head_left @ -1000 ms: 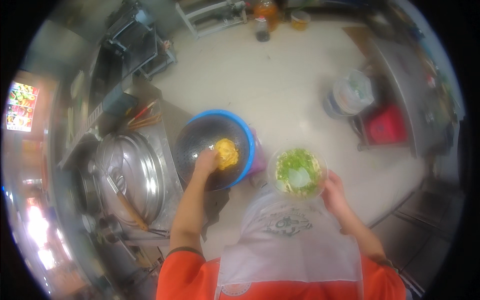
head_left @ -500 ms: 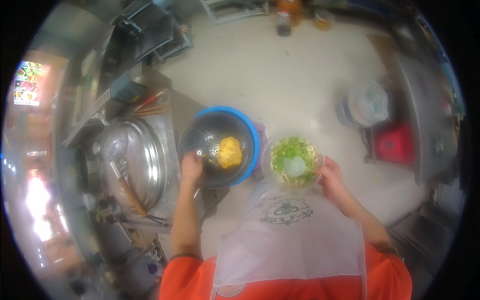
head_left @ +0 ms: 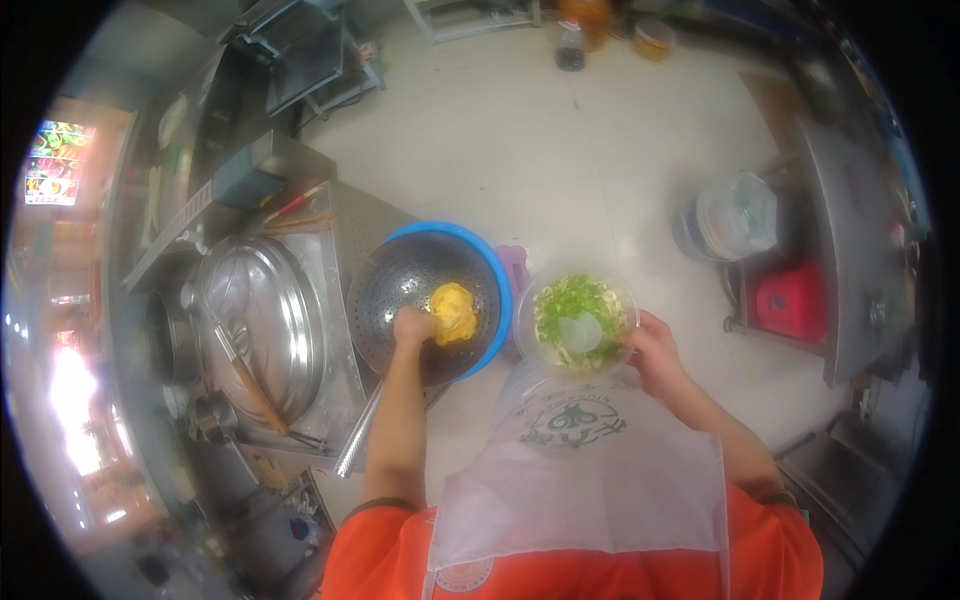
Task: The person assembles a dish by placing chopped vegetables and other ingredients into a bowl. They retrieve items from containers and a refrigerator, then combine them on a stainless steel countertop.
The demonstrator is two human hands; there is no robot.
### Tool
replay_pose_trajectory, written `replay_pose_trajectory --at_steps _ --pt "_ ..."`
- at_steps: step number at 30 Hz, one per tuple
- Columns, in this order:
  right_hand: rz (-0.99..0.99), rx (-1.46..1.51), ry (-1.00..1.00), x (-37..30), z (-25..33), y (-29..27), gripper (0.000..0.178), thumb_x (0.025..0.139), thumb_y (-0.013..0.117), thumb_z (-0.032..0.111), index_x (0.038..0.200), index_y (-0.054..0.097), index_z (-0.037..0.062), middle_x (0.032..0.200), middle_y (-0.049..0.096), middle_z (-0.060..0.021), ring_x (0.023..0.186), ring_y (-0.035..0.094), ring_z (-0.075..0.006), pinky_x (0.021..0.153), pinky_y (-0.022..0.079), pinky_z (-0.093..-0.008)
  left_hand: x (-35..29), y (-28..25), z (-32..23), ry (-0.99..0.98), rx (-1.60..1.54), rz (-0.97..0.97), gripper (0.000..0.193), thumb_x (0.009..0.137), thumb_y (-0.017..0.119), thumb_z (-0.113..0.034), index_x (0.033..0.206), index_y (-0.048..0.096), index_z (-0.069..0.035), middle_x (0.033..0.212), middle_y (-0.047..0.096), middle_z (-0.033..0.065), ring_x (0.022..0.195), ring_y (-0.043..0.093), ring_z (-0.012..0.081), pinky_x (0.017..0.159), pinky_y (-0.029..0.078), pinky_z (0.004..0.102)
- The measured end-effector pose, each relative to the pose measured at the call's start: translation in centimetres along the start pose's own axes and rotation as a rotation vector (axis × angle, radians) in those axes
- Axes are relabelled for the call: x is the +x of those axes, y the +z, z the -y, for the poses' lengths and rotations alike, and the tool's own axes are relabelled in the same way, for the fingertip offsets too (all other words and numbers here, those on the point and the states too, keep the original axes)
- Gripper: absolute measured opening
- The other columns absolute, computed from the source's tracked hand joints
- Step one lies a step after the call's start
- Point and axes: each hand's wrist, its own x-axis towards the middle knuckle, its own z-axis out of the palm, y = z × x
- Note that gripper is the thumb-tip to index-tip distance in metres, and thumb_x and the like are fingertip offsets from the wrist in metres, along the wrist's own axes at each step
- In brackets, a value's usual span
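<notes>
My left hand (head_left: 413, 326) reaches into a dark perforated metal strainer (head_left: 395, 270), its fingers drawn together at the left side of a yellow clump of food (head_left: 455, 312). Whether the clump is noodles is too blurred to tell. The fingertips are partly hidden against it. Around the strainer runs the rim of a blue basin (head_left: 505, 300), and the strainer's metal handle (head_left: 360, 430) sticks out toward me beside my forearm. My right hand (head_left: 655, 350) grips the right rim of a clear round bowl (head_left: 528, 345). Chopped greens (head_left: 568, 292) and pale shreds fill it, with a whitish translucent disc (head_left: 580, 334) in the middle.
To the left, a steel counter holds a large round metal lid (head_left: 260, 310) with a wooden-handled tool (head_left: 255, 390) across it. On the right stand a plastic-covered bucket (head_left: 735, 218) and a red container (head_left: 792, 300) under a steel table (head_left: 850, 230). A dark bottle (head_left: 570, 47) stands far ahead.
My left hand has moved right, from the strainer's left side to the yellow clump. The strainer's handle now shows beside my forearm. My right hand still holds the bowl.
</notes>
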Motion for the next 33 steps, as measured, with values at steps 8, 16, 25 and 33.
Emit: replay_pose_trajectory --at_steps 8,16,25,33 --pt "-0.020 -0.004 0.018 0.7 0.1 -0.1 0.043 0.080 0.058 0.008 0.123 0.055 0.0015 0.110 0.063 -0.0090 0.099 0.061 -0.0183 0.079 0.052 -0.0336 -4.3 -2.5 -1.9 0.133 -0.241 -0.071 0.027 0.073 0.066 -0.022 0.090 0.070 -0.002 0.086 0.070 0.0200 0.081 0.068 0.0339 0.077 0.053 0.0401" --pt "0.034 -0.136 -0.051 3.1 -0.7 1.3 0.047 0.078 0.064 0.010 0.123 0.054 0.0023 0.114 0.063 -0.0057 0.099 0.060 -0.0151 0.080 0.049 -0.0298 -11.9 -10.9 -10.1 0.278 -0.391 -0.082 0.018 0.079 0.066 -0.014 0.090 0.069 0.000 0.083 0.070 0.0175 0.075 0.069 0.0282 0.071 0.053 0.0357" --pt "0.210 -0.058 -0.097 4.5 -1.6 -0.2 0.052 0.078 0.062 0.007 0.129 0.051 0.0015 0.116 0.062 -0.0054 0.102 0.060 -0.0144 0.081 0.049 -0.0280 -28.8 -16.6 -19.3 0.938 -0.255 -0.296 0.021 0.076 0.072 -0.008 0.096 0.065 -0.003 0.089 0.066 0.0150 0.085 0.063 0.0345 0.075 0.052 0.0398" --pt "0.249 0.155 -0.253 2.9 1.1 -1.9 0.050 0.080 0.059 0.003 0.130 0.049 0.0007 0.118 0.060 -0.0082 0.106 0.060 -0.0177 0.088 0.051 -0.0319 -26.6 -14.7 -15.7 0.688 -0.316 -0.295 0.020 0.080 0.069 -0.002 0.099 0.066 0.000 0.085 0.065 0.0130 0.069 0.066 0.0225 0.061 0.054 0.0307"
